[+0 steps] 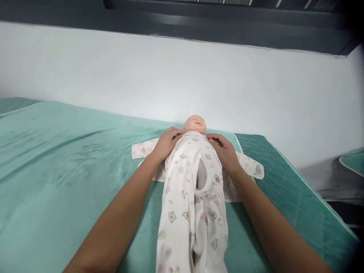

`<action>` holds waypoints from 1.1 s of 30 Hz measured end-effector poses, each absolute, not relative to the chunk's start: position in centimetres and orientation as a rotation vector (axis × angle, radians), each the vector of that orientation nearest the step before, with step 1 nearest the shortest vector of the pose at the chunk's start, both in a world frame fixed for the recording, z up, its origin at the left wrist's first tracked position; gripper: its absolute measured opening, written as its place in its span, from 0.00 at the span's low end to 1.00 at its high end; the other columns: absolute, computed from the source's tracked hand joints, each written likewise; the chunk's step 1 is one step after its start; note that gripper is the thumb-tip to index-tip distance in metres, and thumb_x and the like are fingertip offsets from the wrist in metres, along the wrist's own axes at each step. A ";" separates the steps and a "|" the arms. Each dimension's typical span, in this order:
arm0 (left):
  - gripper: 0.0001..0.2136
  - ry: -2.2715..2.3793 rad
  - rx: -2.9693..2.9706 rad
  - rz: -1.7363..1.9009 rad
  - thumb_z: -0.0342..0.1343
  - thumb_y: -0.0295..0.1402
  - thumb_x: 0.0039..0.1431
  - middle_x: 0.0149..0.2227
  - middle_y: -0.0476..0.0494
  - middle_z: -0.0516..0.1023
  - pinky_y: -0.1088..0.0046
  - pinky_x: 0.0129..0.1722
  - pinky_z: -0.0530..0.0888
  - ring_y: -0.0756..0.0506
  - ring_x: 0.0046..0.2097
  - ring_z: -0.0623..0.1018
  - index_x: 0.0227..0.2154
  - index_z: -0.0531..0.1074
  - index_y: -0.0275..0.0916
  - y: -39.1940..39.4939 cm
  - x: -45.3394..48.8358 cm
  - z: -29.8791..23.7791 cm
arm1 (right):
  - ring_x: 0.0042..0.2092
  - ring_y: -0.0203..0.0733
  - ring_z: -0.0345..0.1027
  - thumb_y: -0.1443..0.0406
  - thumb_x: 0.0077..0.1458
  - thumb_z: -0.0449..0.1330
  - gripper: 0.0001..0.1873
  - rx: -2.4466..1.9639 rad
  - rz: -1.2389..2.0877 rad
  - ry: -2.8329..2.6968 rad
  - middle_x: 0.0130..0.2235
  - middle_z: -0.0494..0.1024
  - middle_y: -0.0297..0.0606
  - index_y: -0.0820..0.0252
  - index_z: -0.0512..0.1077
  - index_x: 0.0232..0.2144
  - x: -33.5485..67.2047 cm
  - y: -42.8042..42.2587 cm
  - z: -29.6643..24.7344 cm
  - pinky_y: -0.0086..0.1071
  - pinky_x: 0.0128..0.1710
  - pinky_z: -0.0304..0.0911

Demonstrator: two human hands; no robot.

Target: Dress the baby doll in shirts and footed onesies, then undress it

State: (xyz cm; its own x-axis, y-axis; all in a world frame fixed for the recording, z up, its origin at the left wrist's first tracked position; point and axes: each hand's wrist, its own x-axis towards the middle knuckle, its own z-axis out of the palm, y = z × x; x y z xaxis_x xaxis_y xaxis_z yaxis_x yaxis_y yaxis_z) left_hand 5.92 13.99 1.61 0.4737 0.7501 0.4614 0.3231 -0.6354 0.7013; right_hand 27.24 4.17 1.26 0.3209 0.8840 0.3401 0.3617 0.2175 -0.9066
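Observation:
A baby doll [195, 123] lies on its back on the bed, its head nearest the wall. White baby trousers [182, 197] with green bear prints are spread over its body from the neck down, with an opening at the crotch. My left hand [168, 142] is at the upper left edge of the trousers, its fingers closed on the cloth beside the doll's shoulder. At the upper right edge, my right hand [223, 149] has curled fingers gripping the cloth. Beneath lies a matching white baby top [251, 165], its sleeves stretched out sideways. The doll's body is hidden.
A light green sheet [71, 163] covers the bed, with creases on the left. A darker green quilted mat [280, 185] lies on the right, up to the bed's edge. Behind stands a white wall [159, 76], with a dark frame [182, 22] above.

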 end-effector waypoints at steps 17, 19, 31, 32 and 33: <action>0.09 0.943 2.095 1.160 0.48 0.26 0.64 0.42 0.45 0.72 0.68 0.44 0.71 0.46 0.45 0.73 0.42 0.70 0.46 -11.5 -3.5 -2.3 | 0.68 0.64 0.43 0.64 0.52 0.62 0.24 -1.582 0.026 -1.869 0.68 0.54 0.39 0.46 0.66 0.52 14.8 -23.2 -2.6 0.67 0.62 0.47; 0.13 0.889 2.107 1.075 0.48 0.24 0.62 0.45 0.43 0.71 0.67 0.46 0.72 0.45 0.47 0.73 0.45 0.69 0.47 -13.9 -4.5 -2.9 | 0.68 0.64 0.43 0.65 0.54 0.61 0.20 -1.648 -0.095 -1.903 0.68 0.54 0.41 0.49 0.68 0.49 14.2 -23.3 -2.4 0.68 0.63 0.42; 0.05 0.852 2.122 1.017 0.48 0.25 0.64 0.39 0.45 0.72 0.67 0.43 0.70 0.46 0.43 0.72 0.38 0.67 0.41 -16.4 -5.9 -3.1 | 0.66 0.55 0.52 0.73 0.57 0.57 0.09 -1.511 -0.286 -1.866 0.60 0.68 0.43 0.56 0.70 0.39 11.1 -22.9 1.1 0.62 0.64 0.45; 0.05 0.918 2.101 1.067 0.48 0.25 0.63 0.39 0.46 0.72 0.67 0.43 0.70 0.46 0.42 0.72 0.37 0.66 0.41 -16.4 -6.2 -3.4 | 0.65 0.54 0.53 0.73 0.57 0.57 0.09 -1.472 -0.293 -1.896 0.59 0.69 0.42 0.56 0.70 0.39 10.7 -23.0 1.4 0.61 0.65 0.45; 0.04 1.005 2.098 1.103 0.49 0.25 0.63 0.37 0.46 0.71 0.67 0.42 0.70 0.45 0.42 0.71 0.36 0.66 0.41 -16.5 -6.5 -3.8 | 0.65 0.53 0.54 0.73 0.57 0.57 0.09 -1.444 -0.291 -1.938 0.59 0.69 0.42 0.56 0.70 0.39 10.4 -23.1 1.6 0.60 0.65 0.45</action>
State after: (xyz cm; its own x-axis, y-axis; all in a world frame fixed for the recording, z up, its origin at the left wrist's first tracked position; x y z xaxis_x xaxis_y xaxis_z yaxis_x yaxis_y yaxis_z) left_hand -6.51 -16.48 -3.76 0.3807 0.8167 0.4338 0.3561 -0.5624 0.7463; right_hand 10.36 -23.13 1.58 -0.1408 0.7538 0.6419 0.9091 0.3552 -0.2178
